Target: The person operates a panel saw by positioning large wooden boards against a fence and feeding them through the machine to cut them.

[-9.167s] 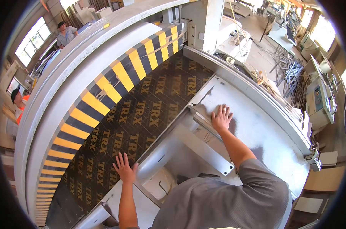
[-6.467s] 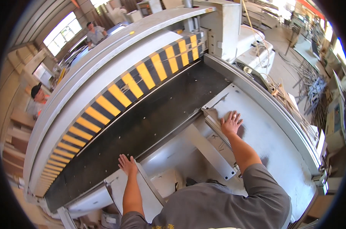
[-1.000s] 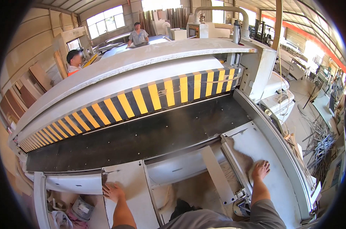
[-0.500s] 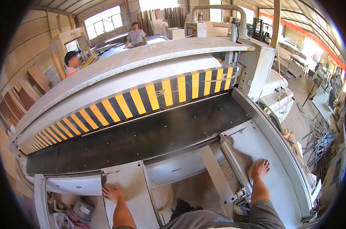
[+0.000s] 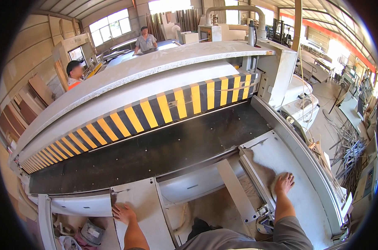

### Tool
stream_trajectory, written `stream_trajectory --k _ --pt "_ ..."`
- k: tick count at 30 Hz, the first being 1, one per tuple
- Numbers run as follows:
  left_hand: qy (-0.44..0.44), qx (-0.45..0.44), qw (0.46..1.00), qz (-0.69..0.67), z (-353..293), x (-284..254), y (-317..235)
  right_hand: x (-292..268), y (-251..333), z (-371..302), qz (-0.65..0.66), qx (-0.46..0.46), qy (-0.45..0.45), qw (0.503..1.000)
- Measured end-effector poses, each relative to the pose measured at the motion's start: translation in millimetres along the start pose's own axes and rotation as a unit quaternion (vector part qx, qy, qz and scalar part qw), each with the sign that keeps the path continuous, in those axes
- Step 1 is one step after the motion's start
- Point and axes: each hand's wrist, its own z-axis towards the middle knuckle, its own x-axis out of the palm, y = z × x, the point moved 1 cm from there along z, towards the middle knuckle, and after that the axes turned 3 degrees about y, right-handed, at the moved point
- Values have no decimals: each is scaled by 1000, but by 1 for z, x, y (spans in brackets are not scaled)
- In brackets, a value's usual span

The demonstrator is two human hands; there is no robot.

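My left hand [image 5: 124, 213] lies with its fingers spread on a narrow grey support table [image 5: 145, 200]. On the wider grey side table [image 5: 308, 196], my right hand [image 5: 284, 183] rests palm down, fingers stretched out. Neither hand holds anything. Beyond both hands spans a large white machine with a black bed [image 5: 155, 152] and a yellow-and-black striped guard beam [image 5: 168, 106] above it. Between the two tables a flat metal bar [image 5: 235, 189] and a guide rail [image 5: 258, 179] run toward me.
A bucket [image 5: 91, 233] stands below at the left. Behind the machine are one person in grey [image 5: 147, 41] and another in an orange vest [image 5: 74, 77]. A heap of thin offcut strips [image 5: 347, 146] lies on the floor at the right. A raised edge rail [image 5: 299, 148] borders the side table.
The view has shifted slightly. Both hands keep their places on the tables. At the left, the person in the orange vest shows a little differently beyond the machine.
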Motion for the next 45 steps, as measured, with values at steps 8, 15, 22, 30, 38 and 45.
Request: stream_trajectory --k 8,15,22,30,38,45 --pt "4 -10 1000 17 3 -8 0 -3 -1 -2 1 -6 -2 1000" --pt "-9 1 1000 10 0 -13 -5 3 -5 5 -3 -11 0 1000" --pt "-13 6 1000 21 -1 -13 -5 3 -4 4 -8 -2 6 1000" --pt "-9 3 1000 25 5 -5 0 -3 -1 3 6 -7 3 1000" --pt "-3 -2 1000 26 11 -1 7 -5 0 4 0 -6 -5 1000" --pt "-19 7 1000 14 12 -8 4 -7 0 4 -3 -7 -8 1000"
